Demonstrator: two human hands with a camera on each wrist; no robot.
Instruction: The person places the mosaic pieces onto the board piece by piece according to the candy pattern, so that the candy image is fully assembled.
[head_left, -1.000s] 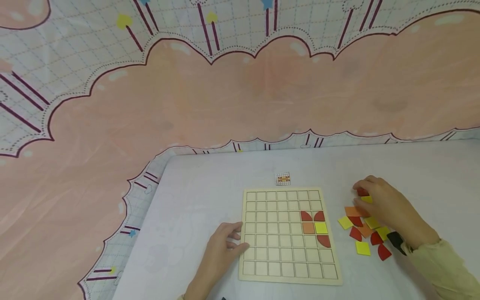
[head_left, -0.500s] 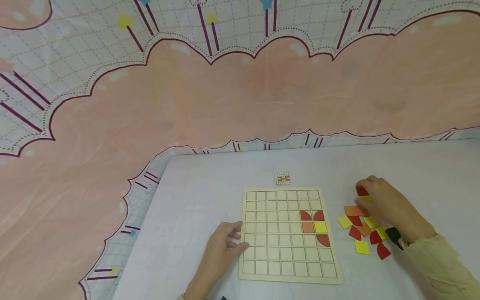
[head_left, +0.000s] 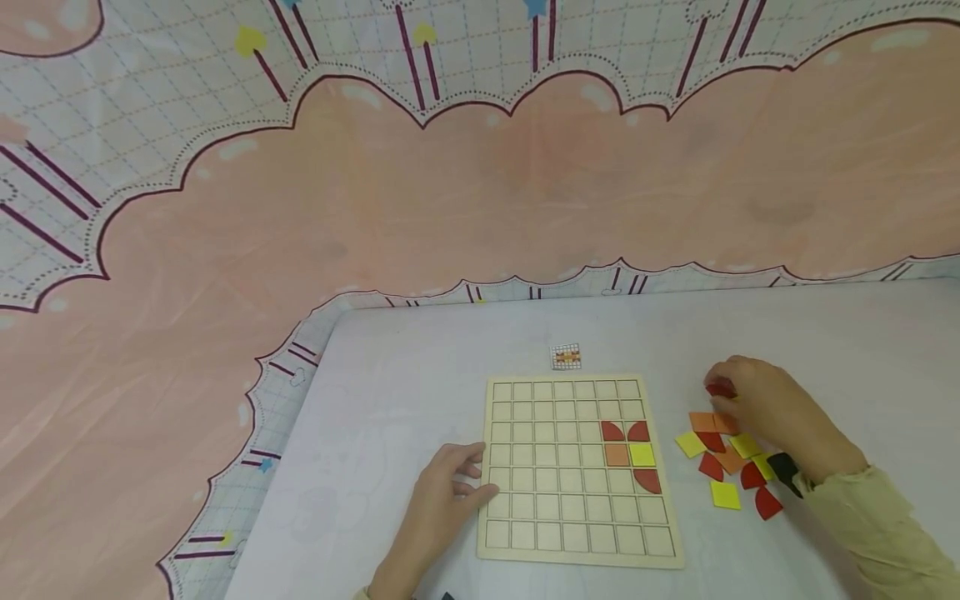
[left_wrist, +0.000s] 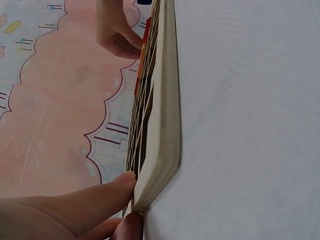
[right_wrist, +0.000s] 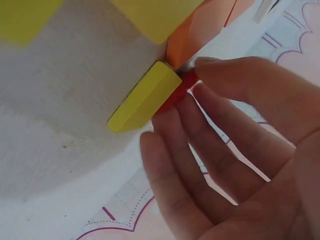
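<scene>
Pinching a red piece (right_wrist: 181,91), right fingers (right_wrist: 206,131) border loose tiles (right_wrist: 144,99); spread left fingers (head_left: 461,454) touch the board (head_left: 550,539).

My right hand (head_left: 761,408) partly hides a red piece (head_left: 720,390); the card (head_left: 566,357) (tiny) at the board's (head_left: 581,560) twelve o'clock blurs.
</scene>
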